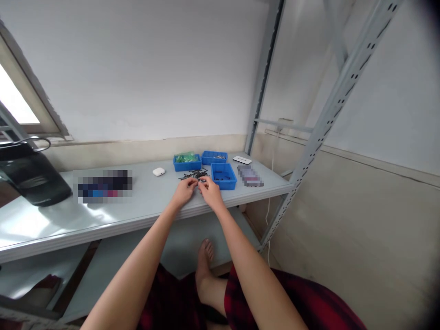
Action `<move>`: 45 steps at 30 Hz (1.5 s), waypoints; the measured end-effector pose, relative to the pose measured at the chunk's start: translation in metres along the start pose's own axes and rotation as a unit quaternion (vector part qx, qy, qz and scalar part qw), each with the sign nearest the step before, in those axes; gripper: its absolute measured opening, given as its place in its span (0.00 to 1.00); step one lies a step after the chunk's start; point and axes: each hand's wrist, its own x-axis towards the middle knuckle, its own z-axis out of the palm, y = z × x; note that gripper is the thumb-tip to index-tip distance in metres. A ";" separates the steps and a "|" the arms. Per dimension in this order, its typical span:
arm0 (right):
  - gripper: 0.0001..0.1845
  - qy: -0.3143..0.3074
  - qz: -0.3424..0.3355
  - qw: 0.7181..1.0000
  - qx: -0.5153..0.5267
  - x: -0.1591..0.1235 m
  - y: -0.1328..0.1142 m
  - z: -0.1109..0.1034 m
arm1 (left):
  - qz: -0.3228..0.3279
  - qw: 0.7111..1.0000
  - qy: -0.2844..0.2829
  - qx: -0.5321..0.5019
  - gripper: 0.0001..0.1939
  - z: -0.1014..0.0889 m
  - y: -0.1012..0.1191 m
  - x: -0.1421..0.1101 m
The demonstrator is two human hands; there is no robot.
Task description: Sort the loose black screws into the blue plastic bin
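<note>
My left hand (pixel 185 189) and my right hand (pixel 210 190) meet over the front part of the grey shelf, fingertips almost touching. Both are closed in a pinch around a small black stick-like piece (pixel 202 180), too small to name more exactly. Just behind the fingers lies a loose pile of thin black pieces (pixel 195 173). To the right of my right hand stands a blue bin (pixel 225 184) with a few dark pieces on its bottom. My fingers partly hide the held piece.
Behind the pile, one blue bin (pixel 187 168) holds green plastic packets, another (pixel 213 160) small pale bits. A white case (pixel 158 172), a white flat device (pixel 242 160) and a dark bottle (pixel 37 178) stand on the shelf (pixel 144 201). A metal upright (pixel 309 151) rises right.
</note>
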 end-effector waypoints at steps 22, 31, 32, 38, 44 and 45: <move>0.09 0.032 -0.001 0.999 -0.028 -0.003 -0.004 0.002 | -0.044 0.996 0.041 -0.067 0.11 -0.003 0.008 -0.002; 0.10 0.038 -0.009 0.999 -0.037 -0.005 -0.006 0.002 | -0.039 0.997 0.031 -0.057 0.11 -0.005 0.012 -0.003; 0.10 0.038 -0.012 0.998 -0.038 -0.005 -0.006 0.002 | -0.037 0.997 0.032 -0.055 0.11 -0.004 0.011 -0.003; 0.10 0.046 -0.010 0.998 -0.041 -0.004 -0.004 0.003 | -0.043 0.998 0.029 -0.046 0.12 -0.003 0.006 -0.003; 0.08 0.025 -0.032 0.996 -0.082 -0.008 -0.008 0.003 | -0.026 0.996 0.040 -0.078 0.13 -0.002 0.001 -0.001; 0.08 0.022 -0.032 0.995 -0.087 -0.008 -0.009 0.002 | -0.025 0.996 0.038 -0.082 0.13 -0.001 0.001 -0.001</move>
